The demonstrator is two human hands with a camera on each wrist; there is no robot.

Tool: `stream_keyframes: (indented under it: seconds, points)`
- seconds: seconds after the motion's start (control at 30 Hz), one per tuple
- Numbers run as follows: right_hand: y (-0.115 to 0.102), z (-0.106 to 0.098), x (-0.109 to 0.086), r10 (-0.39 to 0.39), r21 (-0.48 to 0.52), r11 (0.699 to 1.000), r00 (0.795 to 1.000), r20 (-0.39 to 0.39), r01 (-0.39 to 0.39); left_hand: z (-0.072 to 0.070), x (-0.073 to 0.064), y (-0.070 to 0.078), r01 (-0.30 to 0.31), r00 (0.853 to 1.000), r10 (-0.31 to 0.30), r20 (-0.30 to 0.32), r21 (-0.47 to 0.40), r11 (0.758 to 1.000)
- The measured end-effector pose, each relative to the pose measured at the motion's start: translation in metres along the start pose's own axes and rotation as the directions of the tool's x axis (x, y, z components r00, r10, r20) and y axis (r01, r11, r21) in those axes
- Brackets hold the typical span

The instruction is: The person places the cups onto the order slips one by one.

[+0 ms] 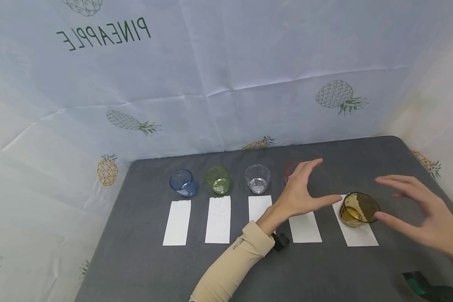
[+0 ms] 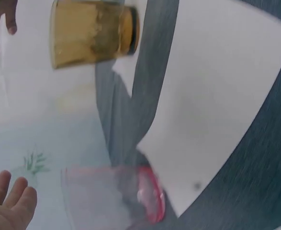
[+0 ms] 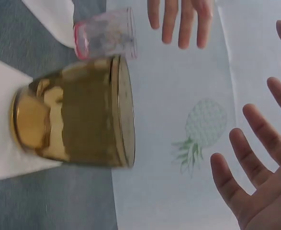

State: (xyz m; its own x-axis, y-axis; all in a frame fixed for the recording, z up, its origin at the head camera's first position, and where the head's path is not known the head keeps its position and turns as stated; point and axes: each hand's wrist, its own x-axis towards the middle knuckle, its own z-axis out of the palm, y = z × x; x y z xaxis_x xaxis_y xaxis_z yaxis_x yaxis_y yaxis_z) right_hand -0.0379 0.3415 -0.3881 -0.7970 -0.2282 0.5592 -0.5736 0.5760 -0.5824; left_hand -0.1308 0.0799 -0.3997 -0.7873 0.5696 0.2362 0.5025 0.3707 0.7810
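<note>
An amber glass (image 1: pixel 356 214) stands on the rightmost white paper strip (image 1: pixel 362 240). To its left, my left hand (image 1: pixel 300 191) is spread, with the thumb reaching toward the glass. My right hand (image 1: pixel 430 214) is on the other side, fingers apart and thumb tip right at the rim in the head view. Neither hand holds anything. Both hands also show with loose, separate fingers beside the amber glass (image 3: pixel 78 112) in the right wrist view. A clear glass with a pink tint (image 3: pixel 104 36) appears there too; in the head view my left hand hides most of it.
A blue glass (image 1: pixel 183 183), a green glass (image 1: pixel 217 180) and a colourless glass (image 1: pixel 257 179) line the back of the grey table (image 1: pixel 143 268). White paper strips (image 1: pixel 217 220) lie in front of them. A pineapple-print curtain (image 1: pixel 249 50) hangs behind the table.
</note>
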Motion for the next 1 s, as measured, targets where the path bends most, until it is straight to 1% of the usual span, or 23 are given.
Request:
stream_keyframes:
  seconds: [0.17,0.33,0.4,0.53,0.57,0.67,0.77,0.8,0.83,1.0]
  points:
    - [-0.007,0.013,0.006,-0.028,0.043,0.999,0.999,0.022,0.027,-0.016,0.006,-0.003,0.018,1.000,-0.018,-0.019,-0.035,0.999]
    - [-0.014,0.027,0.008,0.004,0.056,0.998,0.998,0.058,-0.008,-0.027,0.012,-0.007,0.037,0.998,-0.038,-0.041,-0.029,0.999]
    - [-0.017,0.032,0.009,0.043,0.051,0.998,0.996,0.083,-0.048,-0.030,0.014,-0.009,0.047,0.998,-0.048,-0.051,-0.018,0.999]
    - [-0.020,0.043,0.010,0.056,0.074,0.995,0.993,0.107,-0.064,-0.034,0.015,-0.016,0.072,0.996,-0.073,-0.057,-0.008,0.997]
    - [-0.021,0.046,0.011,0.039,0.085,0.995,0.994,0.101,-0.048,-0.035,0.016,-0.017,0.081,0.995,-0.081,-0.056,-0.005,0.997]
    - [-0.022,0.055,0.011,0.021,0.099,0.995,0.994,0.109,-0.032,-0.037,0.017,-0.022,0.105,0.993,-0.106,-0.047,-0.009,0.994]
    - [-0.024,0.065,0.011,0.002,0.101,0.995,0.992,0.122,-0.015,-0.037,0.017,-0.026,0.132,0.990,-0.132,-0.038,-0.008,0.991]
    - [-0.024,0.068,0.010,0.019,0.092,0.995,0.990,0.138,-0.032,-0.037,0.017,-0.027,0.140,0.990,-0.140,-0.035,-0.003,0.990]
    - [-0.025,0.072,0.009,0.016,0.089,0.996,0.990,0.143,-0.029,-0.037,0.017,-0.028,0.147,0.989,-0.147,-0.033,0.002,0.989]
    - [-0.025,0.092,0.005,0.019,0.078,0.996,0.987,0.160,-0.032,-0.037,0.017,-0.033,0.156,0.988,-0.156,-0.020,0.022,0.987]
